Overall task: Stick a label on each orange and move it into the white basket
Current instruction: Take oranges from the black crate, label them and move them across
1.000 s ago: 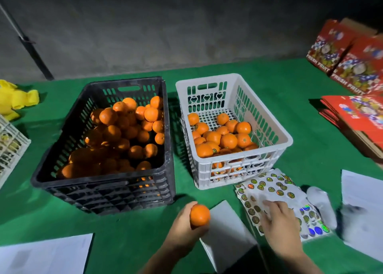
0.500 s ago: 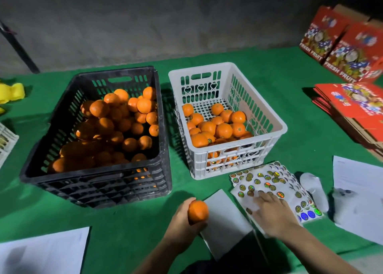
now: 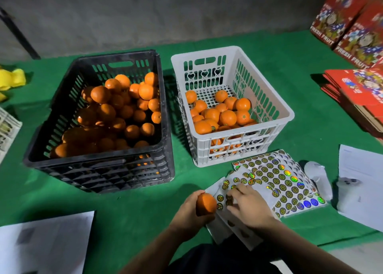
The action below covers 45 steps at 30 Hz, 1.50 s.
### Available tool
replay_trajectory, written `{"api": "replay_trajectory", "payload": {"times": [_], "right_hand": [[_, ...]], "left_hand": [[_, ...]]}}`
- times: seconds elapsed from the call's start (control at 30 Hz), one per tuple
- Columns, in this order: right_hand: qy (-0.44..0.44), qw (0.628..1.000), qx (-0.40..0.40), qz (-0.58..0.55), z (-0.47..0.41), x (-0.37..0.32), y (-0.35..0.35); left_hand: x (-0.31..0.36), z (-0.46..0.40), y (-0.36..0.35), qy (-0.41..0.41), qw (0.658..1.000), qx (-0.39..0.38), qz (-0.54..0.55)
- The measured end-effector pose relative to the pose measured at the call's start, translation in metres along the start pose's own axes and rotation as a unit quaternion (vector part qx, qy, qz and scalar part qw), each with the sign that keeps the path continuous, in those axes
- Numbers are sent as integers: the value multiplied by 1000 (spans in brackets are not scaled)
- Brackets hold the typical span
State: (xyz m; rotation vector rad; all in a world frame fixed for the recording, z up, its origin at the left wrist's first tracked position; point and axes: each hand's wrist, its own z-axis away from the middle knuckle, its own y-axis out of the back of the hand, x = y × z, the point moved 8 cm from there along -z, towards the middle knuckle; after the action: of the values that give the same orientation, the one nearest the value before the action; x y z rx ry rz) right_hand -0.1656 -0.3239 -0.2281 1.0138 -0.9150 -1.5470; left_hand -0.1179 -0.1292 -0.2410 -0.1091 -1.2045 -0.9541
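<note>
Head view shows the orange (image 3: 205, 203) I am working on held up just off the worktop (image 3: 128, 209), near its front edge, with my left hand (image 3: 189, 210) curled round its lower side so the top stays bare. That bare top is where the label should go, so I judge I should keep the fruit turned this way and steady.

My right hand (image 3: 247, 204) lies on the near corner of the label sheets (image 3: 275, 180), right beside the orange, fingertips (image 3: 233, 195) bent down onto a row of round stickers. Whether one is already pinched between them I cannot tell; the fingers cover it.

To do this well, I think I should lift one sticker by its edge, peel it low and slowly so it does not curl on itself, then press it flat on the bare skin from the middle outward. The loose sheets overlap and could slide, so some weight from the heel of the hand would help.

White basket (image 3: 287, 116) stands just behind the sheets, partly filled, with a short reach forward. Black crate (image 3: 165, 116) of unlabelled fruit sits to its left, toward the back edge.
</note>
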Motion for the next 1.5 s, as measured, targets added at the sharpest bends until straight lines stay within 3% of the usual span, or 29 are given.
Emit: {"api": "replay_trajectory", "payload": {"times": [0.2,0.3,0.4,0.57,0.77,0.87,1.03,1.27,1.5], "right_hand": [[2,999,22,-25,-14,0,-7],[-12,991,60,-122,-13,7,-1],[-20,968,105,-226,-5,13,15],[-23,898,189,-396,22,2,56],[110,919,193,-326,50,-51,96],[134,933,226,-246,53,-63,107],[169,925,281,-194,63,-67,134],[266,920,204,-203,74,-92,150],[264,913,205,-234,71,-98,161]], "left_hand": [[4,-2,-30,-24,992,-100,-72],[1,-3,-37,-22,987,-128,-94],[1,-4,-34,-19,989,-126,-81],[10,3,-23,-35,996,-80,5],[47,10,9,-75,988,-12,136],[63,17,19,-77,982,3,171],[85,30,33,-83,970,27,226],[116,41,43,-124,965,-74,219],[128,46,63,-111,955,-63,267]]}}
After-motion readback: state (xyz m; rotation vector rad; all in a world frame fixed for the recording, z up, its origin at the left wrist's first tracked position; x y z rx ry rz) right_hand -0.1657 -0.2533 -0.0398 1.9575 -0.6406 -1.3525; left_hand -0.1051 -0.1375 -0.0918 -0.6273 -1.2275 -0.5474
